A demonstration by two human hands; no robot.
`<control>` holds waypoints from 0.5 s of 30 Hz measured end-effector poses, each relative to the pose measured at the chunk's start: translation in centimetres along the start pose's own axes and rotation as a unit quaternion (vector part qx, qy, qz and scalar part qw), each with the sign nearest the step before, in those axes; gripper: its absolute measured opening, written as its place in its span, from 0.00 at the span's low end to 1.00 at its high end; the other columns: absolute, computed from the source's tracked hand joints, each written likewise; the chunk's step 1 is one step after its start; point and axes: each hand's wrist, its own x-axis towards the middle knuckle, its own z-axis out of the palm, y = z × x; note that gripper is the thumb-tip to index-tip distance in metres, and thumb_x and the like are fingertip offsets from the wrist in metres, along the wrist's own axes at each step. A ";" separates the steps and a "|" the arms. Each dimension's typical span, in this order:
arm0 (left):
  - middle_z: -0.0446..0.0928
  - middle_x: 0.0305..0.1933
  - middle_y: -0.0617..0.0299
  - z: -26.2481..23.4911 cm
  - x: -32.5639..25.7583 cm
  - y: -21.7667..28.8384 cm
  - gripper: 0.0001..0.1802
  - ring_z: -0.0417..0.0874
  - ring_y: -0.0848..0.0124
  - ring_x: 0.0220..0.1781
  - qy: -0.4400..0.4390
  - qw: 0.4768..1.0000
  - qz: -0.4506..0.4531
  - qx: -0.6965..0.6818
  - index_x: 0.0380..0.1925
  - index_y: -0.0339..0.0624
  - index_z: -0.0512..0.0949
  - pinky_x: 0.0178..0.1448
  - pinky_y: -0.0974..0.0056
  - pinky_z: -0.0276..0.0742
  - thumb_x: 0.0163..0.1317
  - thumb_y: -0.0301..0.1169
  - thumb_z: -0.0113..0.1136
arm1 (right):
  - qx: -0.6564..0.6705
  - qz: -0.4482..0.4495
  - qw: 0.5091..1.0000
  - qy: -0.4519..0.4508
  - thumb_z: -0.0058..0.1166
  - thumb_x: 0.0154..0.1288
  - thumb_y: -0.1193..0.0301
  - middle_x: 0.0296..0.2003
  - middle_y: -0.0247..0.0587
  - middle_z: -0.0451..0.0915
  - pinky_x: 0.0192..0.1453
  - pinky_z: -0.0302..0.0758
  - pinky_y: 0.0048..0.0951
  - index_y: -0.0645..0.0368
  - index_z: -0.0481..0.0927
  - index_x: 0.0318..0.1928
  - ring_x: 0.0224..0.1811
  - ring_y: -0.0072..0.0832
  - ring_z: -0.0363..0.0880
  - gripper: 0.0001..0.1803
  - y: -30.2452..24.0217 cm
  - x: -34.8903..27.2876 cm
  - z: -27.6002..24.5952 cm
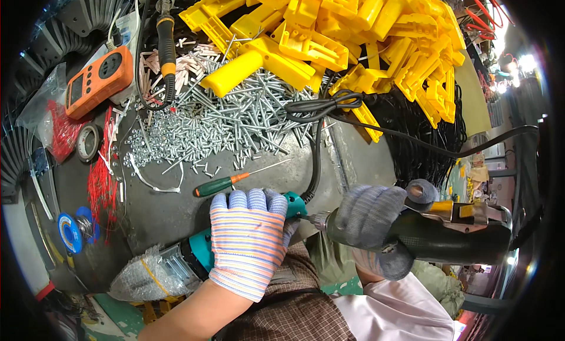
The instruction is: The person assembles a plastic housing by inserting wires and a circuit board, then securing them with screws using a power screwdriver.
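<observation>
The striped knit-gloved left hand [250, 241] clamps a teal plastic tool body [203, 252]. At three o'clock, the grey-gloved right hand [374, 223] grips a dark power screwdriver [453, 238], its tip against the body. Shiny screws [235, 123] heap at twelve o'clock.

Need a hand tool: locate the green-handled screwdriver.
The green-handled screwdriver with orange collar lies on the grey bench, centre-left in the head view, between the silver screw pile and the striped-gloved left hand.

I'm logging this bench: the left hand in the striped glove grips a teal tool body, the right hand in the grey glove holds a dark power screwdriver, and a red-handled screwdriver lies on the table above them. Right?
Not quite. In the head view the thin metal screwdriver on the grey table has a green handle with an orange collar, not a red one. The rest holds: the striped-gloved left hand grips the teal plastic tool body, and the grey-gloved right hand holds the dark power screwdriver.
</observation>
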 end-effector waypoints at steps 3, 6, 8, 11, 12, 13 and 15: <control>0.75 0.40 0.53 -0.3 0.1 0.0 0.26 0.76 0.54 0.47 -0.001 1.000 -0.002 -0.019 0.44 0.41 0.77 0.54 0.48 0.69 0.52 0.48 0.69 | -0.004 -0.015 1.000 0.019 0.71 0.59 0.61 0.22 0.33 0.79 0.30 0.79 0.33 0.57 0.74 0.45 0.22 0.29 0.80 0.22 -0.2 0.8 1.2; 0.75 0.39 0.53 -0.4 0.2 -0.1 0.26 0.76 0.54 0.46 -0.005 0.999 -0.005 -0.035 0.43 0.41 0.77 0.53 0.48 0.69 0.51 0.47 0.70 | -0.007 -0.030 0.999 0.036 0.71 0.60 0.61 0.22 0.30 0.77 0.31 0.79 0.32 0.56 0.71 0.51 0.21 0.27 0.79 0.26 -0.5 1.3 1.9; 0.75 0.39 0.53 -0.3 0.2 -0.2 0.26 0.76 0.55 0.46 -0.005 0.999 -0.010 -0.037 0.43 0.42 0.77 0.53 0.48 0.69 0.50 0.47 0.70 | -0.004 -0.018 0.998 0.055 0.69 0.60 0.64 0.29 0.41 0.79 0.38 0.79 0.39 0.60 0.71 0.50 0.29 0.33 0.80 0.24 -1.1 0.0 2.6; 0.75 0.39 0.53 0.0 0.0 -0.2 0.26 0.76 0.55 0.46 0.006 0.999 -0.011 -0.033 0.43 0.42 0.77 0.54 0.48 0.69 0.50 0.47 0.71 | 0.017 -0.011 0.998 0.056 0.70 0.56 0.71 0.35 0.49 0.80 0.43 0.79 0.47 0.61 0.71 0.48 0.35 0.40 0.81 0.24 -0.8 -0.4 2.6; 0.75 0.39 0.53 0.0 0.0 -0.2 0.26 0.76 0.55 0.46 0.006 0.999 -0.010 -0.035 0.43 0.42 0.77 0.54 0.48 0.69 0.50 0.47 0.71 | 0.031 -0.015 0.999 0.038 0.73 0.52 0.75 0.33 0.48 0.80 0.41 0.78 0.48 0.58 0.71 0.48 0.33 0.41 0.80 0.26 -0.8 -0.5 2.6; 0.75 0.39 0.54 0.1 0.0 -0.2 0.27 0.76 0.55 0.46 0.011 0.999 -0.009 -0.032 0.44 0.42 0.77 0.54 0.48 0.69 0.50 0.47 0.71 | 0.029 -0.015 0.999 0.039 0.73 0.52 0.75 0.33 0.48 0.80 0.41 0.78 0.48 0.58 0.71 0.48 0.33 0.41 0.80 0.26 -0.8 -0.7 2.6; 0.76 0.39 0.54 0.0 0.0 -0.1 0.27 0.76 0.55 0.45 0.020 0.999 -0.002 -0.032 0.44 0.42 0.77 0.54 0.48 0.69 0.50 0.47 0.71 | -0.091 0.019 0.995 0.036 0.70 0.54 0.74 0.31 0.46 0.79 0.39 0.78 0.46 0.55 0.71 0.47 0.31 0.42 0.79 0.23 -1.3 -1.0 2.5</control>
